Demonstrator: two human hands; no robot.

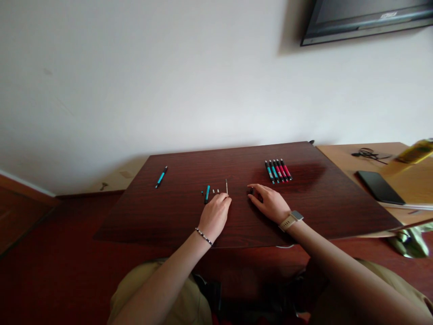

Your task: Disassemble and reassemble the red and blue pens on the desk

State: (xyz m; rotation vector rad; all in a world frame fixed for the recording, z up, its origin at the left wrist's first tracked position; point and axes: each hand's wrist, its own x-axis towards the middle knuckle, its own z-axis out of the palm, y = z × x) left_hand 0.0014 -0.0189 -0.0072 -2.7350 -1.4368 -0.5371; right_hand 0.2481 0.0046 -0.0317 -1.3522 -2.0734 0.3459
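My left hand has its fingers closed at the lower end of a thin pale pen inner tube. Just left of it lie a turquoise and black pen barrel, two small whitish pieces and a tiny turquoise piece. My right hand rests on the table, thumb and forefinger curled around a small black pen part; its exact shape is partly hidden. Beyond that hand, several turquoise and red pens lie side by side in a row.
One turquoise pen lies at the left of the dark wooden table. On the lighter desk at right are a black phone, a coiled cable and a yellowish bottle. A screen hangs on the wall.
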